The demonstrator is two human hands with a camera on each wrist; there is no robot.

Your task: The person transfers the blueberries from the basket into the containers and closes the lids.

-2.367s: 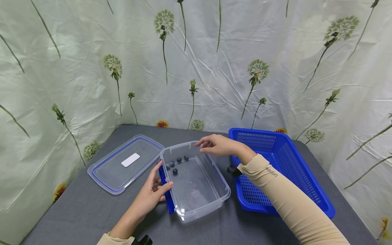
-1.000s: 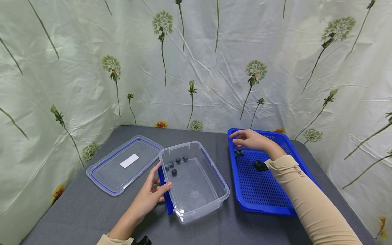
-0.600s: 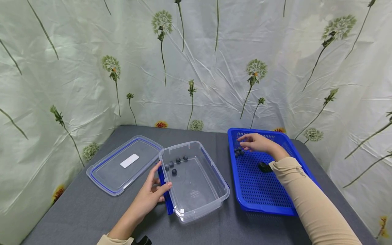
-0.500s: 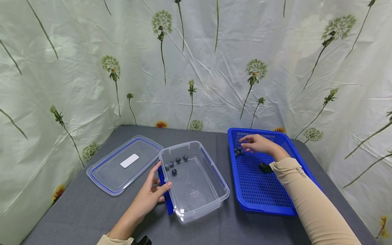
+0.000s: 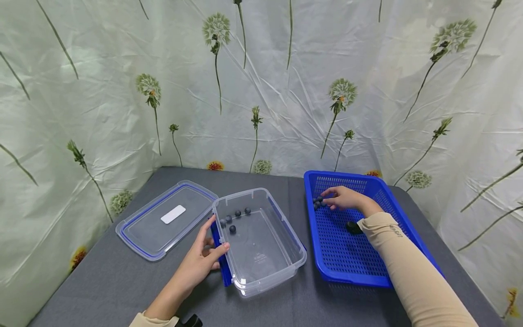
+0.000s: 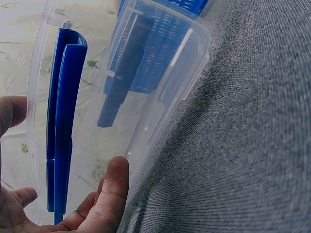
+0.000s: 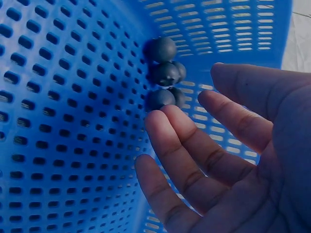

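My left hand (image 5: 201, 259) grips the left side of a clear plastic food container (image 5: 265, 280), its thumb over the rim and its fingers by the blue side latch (image 6: 68, 116). Several blueberries (image 5: 233, 229) lie inside, toward the container's far left corner. Within the blue basket (image 5: 355, 280), my right hand (image 5: 345, 199) reaches down to a cluster of blueberries (image 7: 164, 48) against the wall. Its fingers are spread and loosely bent, with nothing between them; two fingertips (image 7: 156, 121) are right at the lowest berry (image 7: 160, 98).
A clear lid (image 5: 143, 227) with a blue seal and a white label (image 5: 173, 214) lies flat at the left, beside the container. Everything stands on a grey cloth-covered table (image 5: 102, 281). A flower-printed curtain (image 5: 278, 91) hangs behind and at both sides.
My right hand has gone from above the container's far rim over to the basket, then lowered to the blueberries there. The left hand and container have stayed put.
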